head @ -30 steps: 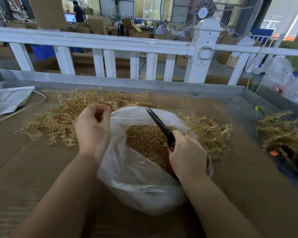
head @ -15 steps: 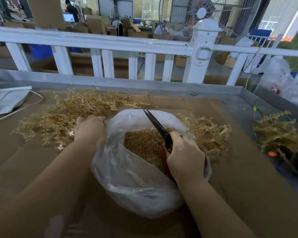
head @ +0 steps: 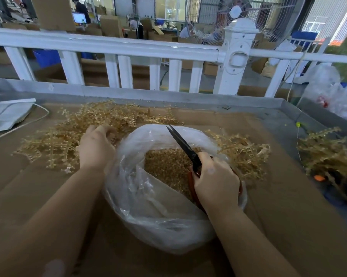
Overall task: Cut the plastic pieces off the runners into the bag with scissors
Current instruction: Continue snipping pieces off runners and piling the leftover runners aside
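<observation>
Work surface: a table (head: 300, 124) with a raised grey metal rim, lined with brown cardboard (head: 288, 206), set against a white railing (head: 108, 46). Beyond the railing, a workshop with stacked boxes, a large fan (head: 254, 15) and seated people.

Container: one clear plastic bag (head: 148, 206) stands open at centre, holding a mass of small golden plastic pieces (head: 164, 166).

Three heaps of golden runners are visible: the largest (head: 55, 140) left of the bag, a second (head: 246, 152) just beside its right edge, a third (head: 324, 154) well apart at the far right.

The left hand (head: 95, 146) reaches into the largest heap with fingers curled down among the runners; whether it grips one cannot be told. The right hand (head: 216, 180) grips the red handles of one pair of scissors (head: 183, 145), dark blades nearly closed and pointing up and away over the bag's mouth.

A white sheet (head: 7, 114) lies at far left.
</observation>
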Action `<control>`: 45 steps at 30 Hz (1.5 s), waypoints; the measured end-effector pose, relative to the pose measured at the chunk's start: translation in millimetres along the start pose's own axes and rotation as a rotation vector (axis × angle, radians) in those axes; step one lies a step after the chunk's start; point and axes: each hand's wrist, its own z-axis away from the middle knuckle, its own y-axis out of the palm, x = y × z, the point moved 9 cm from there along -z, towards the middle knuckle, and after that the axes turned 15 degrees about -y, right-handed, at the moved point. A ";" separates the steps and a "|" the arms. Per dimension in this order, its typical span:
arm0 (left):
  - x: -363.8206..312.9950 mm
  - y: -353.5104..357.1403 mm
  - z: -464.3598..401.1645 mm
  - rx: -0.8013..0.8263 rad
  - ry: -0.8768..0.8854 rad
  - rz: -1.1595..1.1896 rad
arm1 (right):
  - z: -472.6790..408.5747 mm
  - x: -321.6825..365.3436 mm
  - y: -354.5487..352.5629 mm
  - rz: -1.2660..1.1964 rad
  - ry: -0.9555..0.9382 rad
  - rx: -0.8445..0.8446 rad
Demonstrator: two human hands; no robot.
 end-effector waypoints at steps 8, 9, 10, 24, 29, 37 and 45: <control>-13.8 -0.1 2.1 0.081 0.104 0.056 | 0.2 -0.6 3.5 -0.039 0.001 0.037; -12.8 3.7 3.3 0.100 0.112 0.019 | 0.3 -0.6 3.3 -0.044 0.002 0.038; -12.2 3.6 4.2 0.088 0.116 0.007 | 0.4 -0.5 2.9 -0.048 0.002 0.037; 50.0 -16.4 -13.1 0.027 -0.339 -0.216 | 0.5 0.2 2.3 -0.069 0.000 0.045; 38.8 -26.3 -9.9 -0.079 -0.243 -0.108 | 0.2 0.3 2.2 -0.061 0.007 0.036; -16.2 -58.8 3.6 -0.275 0.119 0.131 | 0.8 -0.1 3.5 -0.053 -0.001 0.043; -85.7 -44.8 45.3 -0.158 0.491 0.037 | 0.4 0.8 2.8 -0.049 0.001 0.042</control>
